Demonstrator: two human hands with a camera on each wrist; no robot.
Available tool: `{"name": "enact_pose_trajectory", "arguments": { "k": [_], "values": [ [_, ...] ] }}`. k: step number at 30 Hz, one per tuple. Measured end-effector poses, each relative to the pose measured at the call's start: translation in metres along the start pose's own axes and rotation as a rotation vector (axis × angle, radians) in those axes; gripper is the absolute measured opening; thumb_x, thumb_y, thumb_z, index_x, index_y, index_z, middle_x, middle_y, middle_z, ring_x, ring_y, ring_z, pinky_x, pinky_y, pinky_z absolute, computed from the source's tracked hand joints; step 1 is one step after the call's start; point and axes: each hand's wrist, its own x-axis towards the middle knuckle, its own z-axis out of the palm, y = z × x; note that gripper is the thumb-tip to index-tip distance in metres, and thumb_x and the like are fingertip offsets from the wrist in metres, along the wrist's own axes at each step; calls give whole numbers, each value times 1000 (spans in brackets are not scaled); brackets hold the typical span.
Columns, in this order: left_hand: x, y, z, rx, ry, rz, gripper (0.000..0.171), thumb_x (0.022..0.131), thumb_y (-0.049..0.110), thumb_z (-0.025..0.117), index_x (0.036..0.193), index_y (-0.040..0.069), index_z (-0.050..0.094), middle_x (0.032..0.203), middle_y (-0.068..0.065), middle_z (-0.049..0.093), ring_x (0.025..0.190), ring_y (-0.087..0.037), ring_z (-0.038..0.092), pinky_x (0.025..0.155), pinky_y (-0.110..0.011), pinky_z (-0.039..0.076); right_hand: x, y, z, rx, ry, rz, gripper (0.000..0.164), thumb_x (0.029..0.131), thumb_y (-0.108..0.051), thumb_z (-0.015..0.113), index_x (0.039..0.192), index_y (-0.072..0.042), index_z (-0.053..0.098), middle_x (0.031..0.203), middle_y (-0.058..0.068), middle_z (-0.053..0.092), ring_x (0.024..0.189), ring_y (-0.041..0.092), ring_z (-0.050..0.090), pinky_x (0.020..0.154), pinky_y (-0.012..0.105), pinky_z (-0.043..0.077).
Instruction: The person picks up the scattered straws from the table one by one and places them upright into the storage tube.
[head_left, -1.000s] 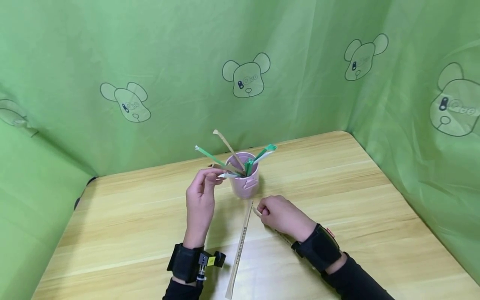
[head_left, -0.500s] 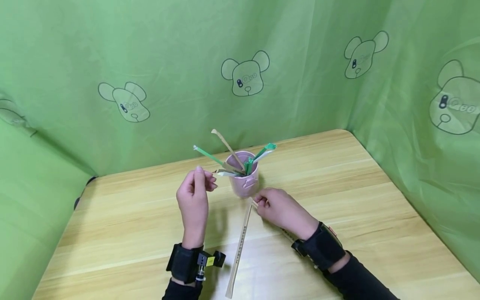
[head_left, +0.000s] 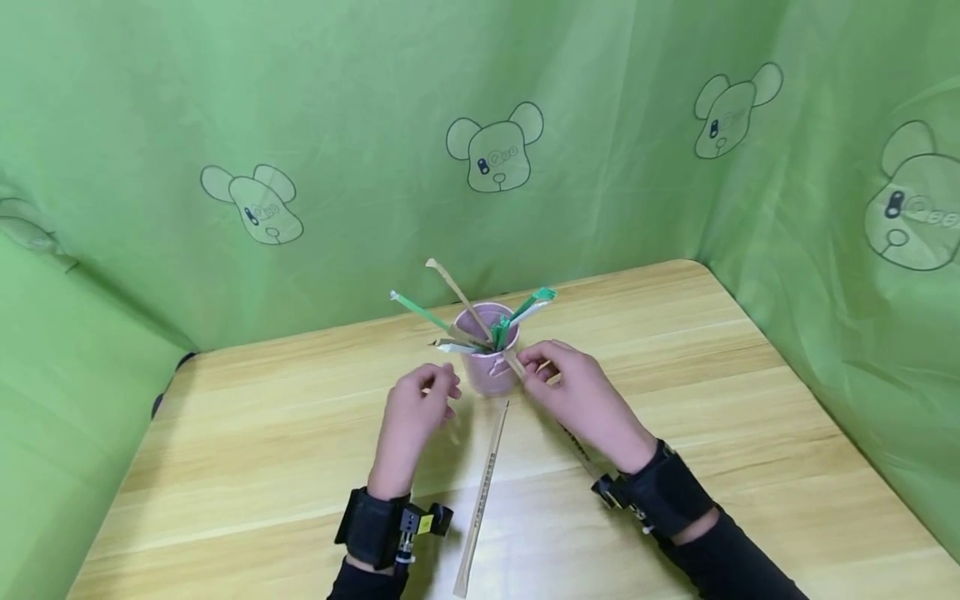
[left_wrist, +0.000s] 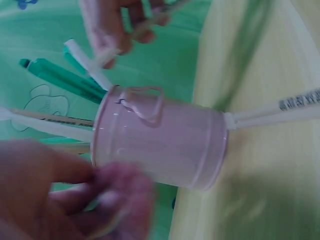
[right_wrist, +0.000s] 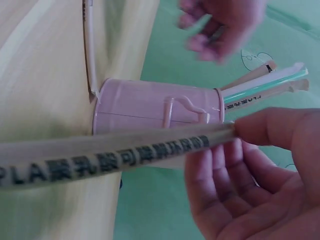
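My right hand [head_left: 577, 387] pinches a paper-wrapped straw [right_wrist: 125, 155] near one end, between thumb and fingers. Dark printed characters run along its wrapper, and its upper end is close beside the rim of a small pink bucket [head_left: 489, 379]. To the bucket's left, my left hand [head_left: 416, 412] has loosely bent fingers with nothing between them; it is blurred in the left wrist view. Several wrapped straws lean out of the bucket, among them a green straw [head_left: 420, 311], a brown straw [head_left: 459, 292] and a white straw [head_left: 531, 308].
Another brown paper-wrapped straw [head_left: 483, 496] lies on the wooden table [head_left: 285, 467], pointing toward the bucket's base. Green cloth [head_left: 360, 208] with bear-head drawings hangs behind and at both sides of the table.
My right hand has risen toward the bucket's rim, lifting the straw. My left hand has drawn back from the straws at the rim and now hovers lower, left of the bucket.
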Motion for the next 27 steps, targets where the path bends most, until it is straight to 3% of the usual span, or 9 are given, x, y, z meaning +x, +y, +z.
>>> {"name": "enact_pose_trajectory", "arguments": {
  "k": [6, 11, 15, 19, 27],
  "values": [
    [-4, -5, 6, 262, -238, -14, 23, 107, 25, 63, 104, 5, 74, 84, -7, 69, 67, -21, 61, 64, -35, 50, 3, -5, -11, 20, 83, -51, 19, 105, -9, 67, 123, -6, 72, 116, 5, 70, 103, 20, 66, 85, 38, 60],
    [-7, -8, 12, 330, -369, 12, 12, 99, 21, 75, 103, 9, 74, 86, -2, 67, 75, -17, 60, 70, -36, 51, 0, -10, -22, 30, 148, -106, 21, 105, -10, 68, 125, -5, 71, 119, 4, 70, 108, 19, 67, 90, 38, 59],
    [-8, -9, 14, 347, -386, 12, 15, 95, 19, 80, 104, 9, 73, 90, -2, 68, 78, -17, 61, 72, -36, 52, -2, -13, -26, 78, 211, -129, 20, 105, -8, 69, 124, -5, 69, 120, 4, 69, 110, 18, 67, 92, 33, 58],
    [-7, -9, 14, 353, -393, -4, 17, 94, 19, 82, 104, 9, 72, 89, -2, 68, 77, -17, 61, 71, -36, 51, -1, -16, -25, 194, 294, -151, 18, 103, -2, 68, 121, -2, 66, 118, 6, 68, 112, 18, 66, 93, 28, 58],
    [-10, -8, 20, 368, -421, -25, 29, 90, 23, 88, 106, 6, 72, 93, -3, 67, 82, -20, 60, 76, -39, 52, 5, -25, -25, 360, 476, -329, 21, 102, 7, 65, 122, 10, 60, 117, 11, 64, 112, 29, 64, 95, 31, 58]
  ]
}}
